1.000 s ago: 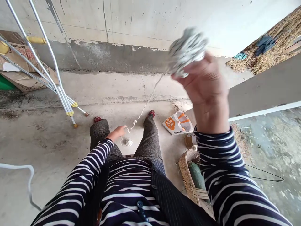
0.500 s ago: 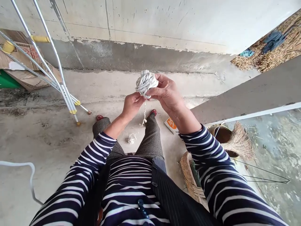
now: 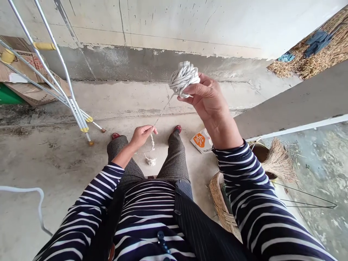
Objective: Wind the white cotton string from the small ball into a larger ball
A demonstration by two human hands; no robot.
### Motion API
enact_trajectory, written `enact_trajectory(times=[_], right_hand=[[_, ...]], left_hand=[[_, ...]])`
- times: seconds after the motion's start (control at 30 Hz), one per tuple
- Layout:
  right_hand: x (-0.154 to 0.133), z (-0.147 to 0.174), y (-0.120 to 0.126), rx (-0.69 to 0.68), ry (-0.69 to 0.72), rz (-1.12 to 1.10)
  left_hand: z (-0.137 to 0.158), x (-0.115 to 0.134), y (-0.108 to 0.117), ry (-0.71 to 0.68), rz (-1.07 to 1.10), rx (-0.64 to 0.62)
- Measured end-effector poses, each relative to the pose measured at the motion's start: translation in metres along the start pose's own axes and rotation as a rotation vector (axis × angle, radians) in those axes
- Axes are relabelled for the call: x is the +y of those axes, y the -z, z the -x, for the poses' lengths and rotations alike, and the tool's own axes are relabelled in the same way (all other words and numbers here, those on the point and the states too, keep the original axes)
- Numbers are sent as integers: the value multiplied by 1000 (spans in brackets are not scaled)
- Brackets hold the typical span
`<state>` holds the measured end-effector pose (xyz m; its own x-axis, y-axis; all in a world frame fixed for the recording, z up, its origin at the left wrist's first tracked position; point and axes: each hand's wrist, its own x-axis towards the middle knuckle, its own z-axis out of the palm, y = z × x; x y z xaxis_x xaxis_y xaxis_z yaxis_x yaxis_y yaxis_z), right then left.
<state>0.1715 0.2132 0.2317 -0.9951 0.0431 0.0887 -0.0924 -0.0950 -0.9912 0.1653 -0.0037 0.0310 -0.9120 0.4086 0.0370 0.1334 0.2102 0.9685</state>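
Note:
A white ball of cord with dark flecks (image 3: pixel 184 78) is held up in front of the wall by my right hand (image 3: pixel 210 99), its thumb and fingers closed on the ball's lower right side. From the ball's underside a strand of cord (image 3: pixel 164 110) runs taut down to my left hand (image 3: pixel 143 136), lower and to the left, which pinches it between thumb and fingers. Below that pinch a knotted-looking tail (image 3: pixel 152 142) hangs loose. A small bundle of whitish string (image 3: pixel 151 161) lies on the floor between my legs.
Aluminium crutches (image 3: pixel 69 98) lean at the left before cardboard boxes (image 3: pixel 24 69). A white-and-orange flat packet (image 3: pixel 201 141), a woven basket (image 3: pixel 219 203) and a straw broom head (image 3: pixel 280 163) are at the right. A white cable (image 3: pixel 40 203) lies at lower left.
My hands have moved apart. The right has raised the ball up and to the right, while the left has drawn the strand down and left, stretching it between them.

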Motion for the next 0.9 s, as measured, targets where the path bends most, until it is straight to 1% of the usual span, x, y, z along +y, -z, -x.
enact_trajectory(times=[0.1, 0.17, 0.23, 0.3, 0.37, 0.4, 0.53, 0.6, 0.67, 0.7, 0.77, 0.9], right_hand=[[-11, 1, 5, 31, 37, 1], [-19, 3, 5, 40, 62, 0], [-25, 6, 2, 30, 73, -2], [-28, 7, -3, 10, 64, 3], [-26, 8, -10, -9, 40, 17], [-23, 9, -13, -19, 24, 26], [-7, 10, -25, -73, -56, 57], [-2, 11, -29, -96, -77, 63], [0, 11, -31, -103, -76, 62], [-1, 10, -31, -98, -69, 63], [-1, 8, -29, -76, -54, 72], [5, 2, -20, -29, -58, 94]], left_hand=[[6, -30, 8, 81, -97, -14], [7, -43, 11, 158, -182, -38], [3, -49, 10, 198, -231, -73], [-4, -46, 7, 214, -226, -78], [-14, -33, 3, 175, -156, -55], [-20, -22, 1, 122, -100, -43], [-39, 37, -4, -182, 98, -5], [-43, 65, -7, -254, 83, 65], [-41, 85, -10, -287, 63, 109], [-39, 91, -12, -298, 70, 113], [-31, 93, -14, -306, 114, 78], [-12, 75, -14, -239, 189, -21]])
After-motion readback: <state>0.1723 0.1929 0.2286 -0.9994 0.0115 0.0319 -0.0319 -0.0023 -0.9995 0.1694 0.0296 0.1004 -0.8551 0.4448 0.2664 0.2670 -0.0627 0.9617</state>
